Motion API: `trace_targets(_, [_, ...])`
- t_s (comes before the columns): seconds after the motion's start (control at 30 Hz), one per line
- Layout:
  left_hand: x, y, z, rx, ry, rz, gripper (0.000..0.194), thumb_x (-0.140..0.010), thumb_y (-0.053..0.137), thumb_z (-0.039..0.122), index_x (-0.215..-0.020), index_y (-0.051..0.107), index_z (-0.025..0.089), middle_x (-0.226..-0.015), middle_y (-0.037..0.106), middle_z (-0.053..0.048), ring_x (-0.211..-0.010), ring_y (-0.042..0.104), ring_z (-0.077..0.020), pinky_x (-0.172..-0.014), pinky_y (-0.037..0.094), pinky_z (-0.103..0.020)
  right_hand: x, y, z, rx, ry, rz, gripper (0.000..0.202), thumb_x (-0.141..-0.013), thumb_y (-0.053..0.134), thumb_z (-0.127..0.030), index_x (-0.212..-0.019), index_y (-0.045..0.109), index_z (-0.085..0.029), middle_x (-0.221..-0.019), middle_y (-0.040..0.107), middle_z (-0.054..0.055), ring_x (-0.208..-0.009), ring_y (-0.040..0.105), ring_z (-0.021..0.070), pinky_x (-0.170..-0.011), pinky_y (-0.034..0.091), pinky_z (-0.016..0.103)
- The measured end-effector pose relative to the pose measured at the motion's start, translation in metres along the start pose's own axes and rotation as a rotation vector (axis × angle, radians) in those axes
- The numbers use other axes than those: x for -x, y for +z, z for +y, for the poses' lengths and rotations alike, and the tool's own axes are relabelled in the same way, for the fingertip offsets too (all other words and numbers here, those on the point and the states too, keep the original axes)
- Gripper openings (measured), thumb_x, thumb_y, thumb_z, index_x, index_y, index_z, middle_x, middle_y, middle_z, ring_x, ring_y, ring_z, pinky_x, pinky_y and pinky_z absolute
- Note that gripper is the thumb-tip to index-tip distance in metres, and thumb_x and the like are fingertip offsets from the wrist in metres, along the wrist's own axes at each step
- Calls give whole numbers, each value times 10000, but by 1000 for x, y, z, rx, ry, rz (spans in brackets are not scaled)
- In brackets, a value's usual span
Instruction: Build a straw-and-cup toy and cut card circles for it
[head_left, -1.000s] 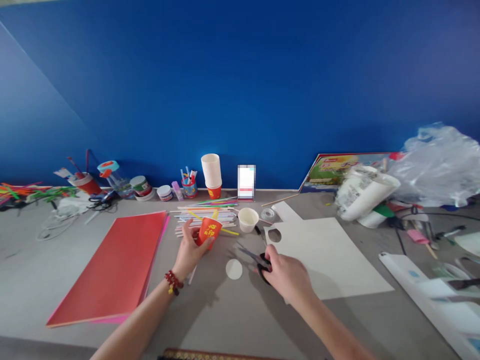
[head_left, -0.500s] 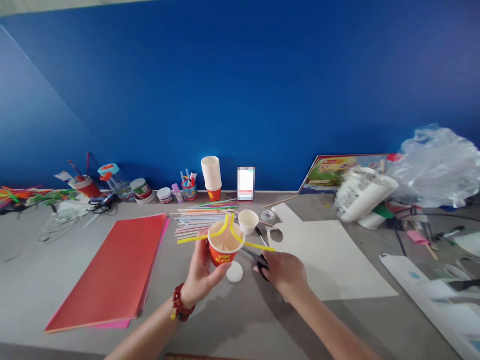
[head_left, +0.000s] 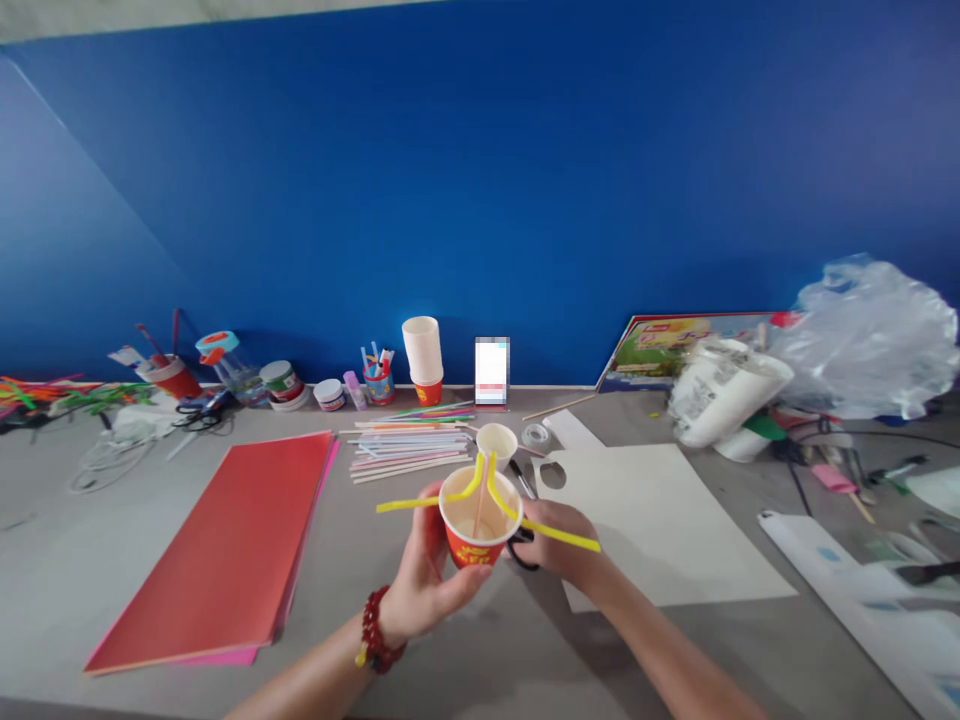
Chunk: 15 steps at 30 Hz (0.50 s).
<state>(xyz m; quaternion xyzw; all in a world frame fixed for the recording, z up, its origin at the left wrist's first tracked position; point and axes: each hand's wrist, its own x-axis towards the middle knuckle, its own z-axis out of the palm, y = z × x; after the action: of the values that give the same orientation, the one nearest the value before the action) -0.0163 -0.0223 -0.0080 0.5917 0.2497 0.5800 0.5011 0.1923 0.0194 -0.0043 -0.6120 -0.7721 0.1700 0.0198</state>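
My left hand (head_left: 431, 580) is wrapped round a red paper cup (head_left: 480, 553) with a white rim, tilted so its inside shows. Two bent yellow straws (head_left: 561, 536) stick out over the rim to either side, and a thin pinkish stick stands in the cup's middle. Just right of the cup, my right hand (head_left: 566, 545) is closed on black-handled scissors (head_left: 523, 550); their blades are hidden behind the cup. Behind the held cup is a small white cup (head_left: 496, 445), and a black pen (head_left: 523, 480) lies beside it.
Many straws (head_left: 412, 445) lie behind my left hand. Red paper sheets (head_left: 217, 550) are at left, a white sheet (head_left: 667, 530) with a cut hole at right. Stacked cups (head_left: 424, 350), a phone (head_left: 492, 370) and a tape roll (head_left: 535, 435) stand or lie farther back.
My left hand has brought the cup with its straws rightward and nearer to me. It now covers the scissor blades and the white disc on the table. My right hand keeps hold of the scissors.
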Motion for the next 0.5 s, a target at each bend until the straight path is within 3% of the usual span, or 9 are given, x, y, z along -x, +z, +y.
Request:
trace_targets(0.17, [3,-1,2,23,-15,-1,788,-775,741,209,-1425,311,323,-1433,460,-114,-1312,478,-305,-1115,386,-467,3,-10,7,-98,-77,4,178,-693,717,-296,-827,644,-205,-786,698,11,-754,631,191,-628,375,240])
trace_targets(0.27, [6,-2,1,46,-29,14,798,-771,747,213,-1428,309,330,-1445,456,-109,-1322,471,-304,-1119,381,-457,17,-23,4,-284,-147,58,104,-778,661,-296,-808,624,-203,-741,668,-3,-675,604,163,-585,395,231])
trace_targets(0.4, [7,-2,0,51,-60,51,811,-767,759,229,-1437,308,303,-1430,473,-126,-1328,466,-318,-1116,383,-466,40,-42,-9,-905,-418,349,129,-828,690,-318,-877,646,-206,-850,675,50,-755,636,189,-631,497,254])
trace_targets(0.5, [5,0,2,42,-56,39,804,-762,765,235,-1432,324,298,-1415,487,-130,-1320,473,-321,-1111,388,-477,48,-46,-19,-1130,-536,479,96,-818,731,-257,-892,679,-225,-850,677,59,-799,644,204,-662,532,279])
